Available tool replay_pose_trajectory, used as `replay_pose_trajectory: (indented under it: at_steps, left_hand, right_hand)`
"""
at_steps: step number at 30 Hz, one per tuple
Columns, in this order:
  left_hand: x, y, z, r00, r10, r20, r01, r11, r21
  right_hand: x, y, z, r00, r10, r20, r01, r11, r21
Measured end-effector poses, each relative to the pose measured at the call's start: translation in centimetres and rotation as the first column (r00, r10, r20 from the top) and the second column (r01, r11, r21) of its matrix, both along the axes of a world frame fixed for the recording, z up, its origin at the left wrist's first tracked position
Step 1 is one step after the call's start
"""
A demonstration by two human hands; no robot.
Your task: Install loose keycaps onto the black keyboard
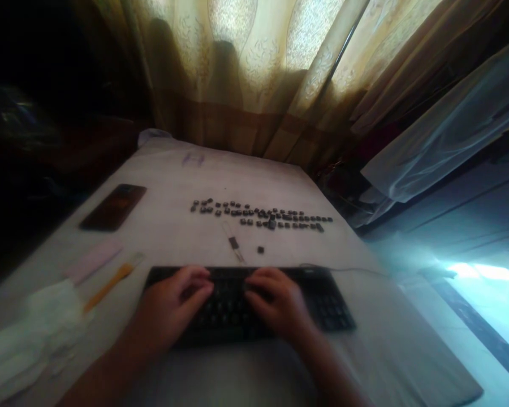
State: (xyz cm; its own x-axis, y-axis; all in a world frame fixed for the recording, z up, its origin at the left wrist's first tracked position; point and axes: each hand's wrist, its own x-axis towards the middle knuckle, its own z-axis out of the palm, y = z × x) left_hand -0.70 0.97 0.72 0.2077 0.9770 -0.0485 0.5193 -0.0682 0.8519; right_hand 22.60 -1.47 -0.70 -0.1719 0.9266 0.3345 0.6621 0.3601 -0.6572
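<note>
A black keyboard point(227, 316) lies across the near part of the white-covered table. My left hand point(176, 299) rests over its left part, thumb and fingertips close together near the upper keys. Over the middle of the keyboard is my right hand point(275, 297), its fingers curled and thumb near the index finger. Whether either hand grips something small is too blurred to tell. Just behind the keyboard sits a single loose black keycap point(261, 249), beside a small tool with a dark handle and wire ends point(233, 243). Farther back, several loose keycaps point(271, 221) lie in rough rows.
A dark phone point(113, 207) lies at the left on the table cover point(254, 181). Nearer are a pink flat item point(94, 260), an orange-handled brush point(112, 287) and a crumpled white cloth point(38, 322). A cable point(356, 270) runs right. Curtains point(246, 73) hang behind.
</note>
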Motion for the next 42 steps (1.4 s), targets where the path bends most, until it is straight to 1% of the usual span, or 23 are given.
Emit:
replay_pose_trajectory:
  at_steps: [1, 3, 5, 7, 9, 11, 14, 16, 18, 21, 25, 28, 33, 37, 42]
  left_hand:
    - [-0.2, 0.1, -0.1, 0.999, 0.016, -0.049, -0.012, 0.997, 0.076]
    - [-0.4, 0.2, -0.3, 0.993, -0.027, -0.118, 0.054, 0.971, 0.231]
    - [-0.3, 0.0, -0.7, 0.977, -0.121, -0.173, 0.178, 0.914, 0.366]
    - [0.1, -0.3, -1.1, 0.952, -0.190, -0.240, 0.284, 0.845, 0.454]
    - [0.6, -0.8, -1.5, 0.921, -0.216, -0.325, 0.360, 0.792, 0.493]
    - [1.0, -1.3, -1.9, 0.889, -0.213, -0.405, 0.412, 0.757, 0.508]
    - [1.4, -1.7, -2.0, 0.844, -0.215, -0.490, 0.478, 0.716, 0.509]
    - [1.6, -1.7, -1.8, 0.824, -0.219, -0.522, 0.506, 0.698, 0.507]
    - [1.6, -1.6, -1.5, 0.814, -0.218, -0.538, 0.517, 0.693, 0.502]
    - [1.7, -1.5, -1.3, 0.809, -0.229, -0.541, 0.522, 0.703, 0.483]
    - [1.9, -1.5, -1.3, 0.814, -0.278, -0.509, 0.529, 0.717, 0.454]
    - [2.0, -1.6, -1.4, 0.812, -0.311, -0.494, 0.541, 0.719, 0.436]
    - [2.0, -1.7, -1.5, 0.791, -0.311, -0.527, 0.561, 0.712, 0.422]
    - [2.1, -1.7, -1.4, 0.798, -0.304, -0.521, 0.555, 0.709, 0.436]
    - [1.9, -1.7, -1.6, 0.779, -0.286, -0.557, 0.564, 0.708, 0.425]
  right_hand:
    - [0.2, 0.2, -0.3, 1.000, -0.018, 0.013, 0.018, 0.999, -0.027]
    - [0.2, 0.4, -0.8, 0.998, -0.026, 0.052, 0.029, 0.997, -0.066]
    - [-0.1, 0.4, -0.9, 0.996, -0.028, 0.089, 0.036, 0.996, -0.085]
    - [-0.5, 0.5, -0.8, 0.992, -0.023, 0.126, 0.037, 0.993, -0.109]
    - [-0.7, 0.5, -0.4, 0.988, -0.011, 0.157, 0.035, 0.989, -0.146]
    - [-0.8, 0.6, 0.0, 0.983, 0.006, 0.184, 0.030, 0.982, -0.188]
    - [-0.7, 0.7, 0.4, 0.979, 0.014, 0.205, 0.034, 0.973, -0.230]
    - [-0.6, 0.7, 0.5, 0.978, 0.018, 0.209, 0.032, 0.972, -0.233]
    - [-0.5, 0.6, 0.4, 0.975, 0.035, 0.220, 0.013, 0.976, -0.215]
    - [-0.5, 0.6, 0.3, 0.959, 0.069, 0.274, -0.020, 0.984, -0.176]
    - [-0.5, 0.6, 0.5, 0.913, 0.102, 0.394, -0.067, 0.993, -0.102]
    - [-0.5, 0.6, 0.6, 0.884, 0.123, 0.451, -0.105, 0.992, -0.064]
    - [-0.7, 0.4, 0.5, 0.872, 0.119, 0.474, -0.115, 0.993, -0.038]
    - [-0.7, 0.3, 0.4, 0.875, 0.112, 0.472, -0.108, 0.993, -0.036]
    - [-0.6, 0.0, -0.1, 0.869, 0.102, 0.485, -0.120, 0.993, 0.007]
